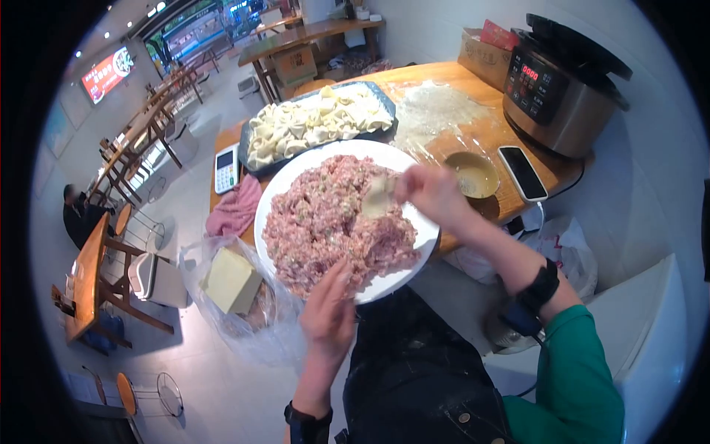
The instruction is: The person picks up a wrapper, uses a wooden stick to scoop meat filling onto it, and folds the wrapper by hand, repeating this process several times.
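Observation:
A large white plate heaped with pinkish minced meat rests at the table's near edge. Over its right rim, my right hand is closed, fingertips pinched at a thin pale dough wrapper above the meat; motion blurs them. My left hand is at the plate's near rim, its fingers stretched toward the meat and nothing visible in them. Behind the plate, a dark tray holds several folded pale dumplings. A small bowl stands right of the plate.
Flour covers part of the wooden table. A phone and cooker are at the right, a card terminal and pink cloth at the left. Below hangs a plastic bag with a yellowish block. A person sits far left.

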{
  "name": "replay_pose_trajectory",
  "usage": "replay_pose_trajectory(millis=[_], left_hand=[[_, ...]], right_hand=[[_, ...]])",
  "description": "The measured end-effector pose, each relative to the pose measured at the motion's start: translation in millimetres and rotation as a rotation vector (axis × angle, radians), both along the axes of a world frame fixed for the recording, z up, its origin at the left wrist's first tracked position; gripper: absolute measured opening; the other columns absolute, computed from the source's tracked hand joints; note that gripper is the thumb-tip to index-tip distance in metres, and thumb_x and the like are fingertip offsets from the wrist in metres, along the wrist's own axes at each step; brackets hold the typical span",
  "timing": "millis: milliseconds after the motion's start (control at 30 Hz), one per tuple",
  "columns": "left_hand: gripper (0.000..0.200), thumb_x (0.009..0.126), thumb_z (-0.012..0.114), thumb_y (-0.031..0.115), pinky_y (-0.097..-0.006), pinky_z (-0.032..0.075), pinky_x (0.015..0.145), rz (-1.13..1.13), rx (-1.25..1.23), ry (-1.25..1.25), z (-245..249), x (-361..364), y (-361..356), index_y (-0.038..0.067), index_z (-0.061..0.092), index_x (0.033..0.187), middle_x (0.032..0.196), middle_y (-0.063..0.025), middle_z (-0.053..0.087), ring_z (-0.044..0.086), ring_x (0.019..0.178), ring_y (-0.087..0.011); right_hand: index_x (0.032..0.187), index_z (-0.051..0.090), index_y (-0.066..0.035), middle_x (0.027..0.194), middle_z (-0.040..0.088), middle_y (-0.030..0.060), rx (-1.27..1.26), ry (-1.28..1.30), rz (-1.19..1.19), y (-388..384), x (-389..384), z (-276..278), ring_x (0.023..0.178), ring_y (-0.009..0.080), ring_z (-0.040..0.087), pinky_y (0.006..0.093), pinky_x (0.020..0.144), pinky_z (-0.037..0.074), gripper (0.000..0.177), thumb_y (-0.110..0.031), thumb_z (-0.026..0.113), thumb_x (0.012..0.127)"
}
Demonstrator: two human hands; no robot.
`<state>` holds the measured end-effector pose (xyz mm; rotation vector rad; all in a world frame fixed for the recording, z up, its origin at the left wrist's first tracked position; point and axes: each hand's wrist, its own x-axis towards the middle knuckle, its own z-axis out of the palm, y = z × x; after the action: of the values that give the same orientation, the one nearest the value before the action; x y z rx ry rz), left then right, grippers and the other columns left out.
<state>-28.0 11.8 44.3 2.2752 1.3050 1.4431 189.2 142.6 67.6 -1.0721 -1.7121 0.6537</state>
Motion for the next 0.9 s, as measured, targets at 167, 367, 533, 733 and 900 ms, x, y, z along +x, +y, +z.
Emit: replay_pose_trajectory(millis=[167, 367, 533, 733, 900], left_hand=[[0.031, 0.076, 0.056, -0.010, -0.0336, 0.047, 0.086, 0.215, -0.080, -0.177, 3, -54, 8, 0.000, 0.061, 0.105, 0.108, -0.0149, 0.061, 0.060, 0.099, -0.0272], [0.019, 0.075, 0.060, -0.006, -0.0325, 0.049, 0.078, 0.531, -0.077, 0.060, 3, -137, 15, 0.002, 0.065, 0.092, 0.096, -0.0120, 0.063, 0.061, 0.090, -0.0242], [0.012, 0.073, 0.066, 0.002, -0.0303, 0.049, 0.068, 0.568, -0.002, 0.351, -1, -167, 27, 0.006, 0.066, 0.084, 0.085, -0.0075, 0.062, 0.061, 0.079, -0.0217], [0.011, 0.069, 0.069, 0.007, -0.0287, 0.048, 0.065, 0.597, -0.118, 0.407, 11, -161, 31, 0.010, 0.067, 0.080, 0.084, -0.0006, 0.063, 0.060, 0.075, -0.0182], [0.005, 0.071, 0.065, 0.011, -0.0320, 0.047, 0.061, 0.534, -0.053, 0.555, 13, -160, 38, 0.009, 0.060, 0.072, 0.076, -0.0026, 0.058, 0.059, 0.074, -0.0197]], right_hand=[[0.108, 0.055, 0.000, 0.068, 0.057, 0.0010, -0.043, 0.273, -0.189, 58, -6, 49, 0.060, 0.0059, 0.050, 0.0232, 0.055, 0.042, 0.037, -0.025, 0.065, 0.082], [0.121, 0.052, -0.003, 0.069, 0.056, 0.0039, -0.189, 0.041, 0.035, -9, -12, 11, 0.062, 0.0076, 0.050, 0.0243, 0.059, 0.043, 0.038, -0.025, 0.054, 0.089], [0.121, 0.054, -0.003, 0.080, 0.064, 0.0006, -0.316, 0.068, 0.175, -81, -4, -12, 0.055, 0.0026, 0.046, 0.0171, 0.051, 0.039, 0.031, -0.011, 0.050, 0.091], [0.119, 0.056, -0.004, 0.076, 0.064, -0.0023, -0.340, 0.028, 0.201, -113, 15, -24, 0.051, -0.0003, 0.040, 0.0154, 0.045, 0.034, 0.030, -0.008, 0.051, 0.090], [0.118, 0.057, -0.003, 0.075, 0.064, -0.0024, -0.348, 0.049, 0.158, -119, 19, -25, 0.051, -0.0010, 0.040, 0.0152, 0.045, 0.033, 0.029, -0.008, 0.051, 0.090]])
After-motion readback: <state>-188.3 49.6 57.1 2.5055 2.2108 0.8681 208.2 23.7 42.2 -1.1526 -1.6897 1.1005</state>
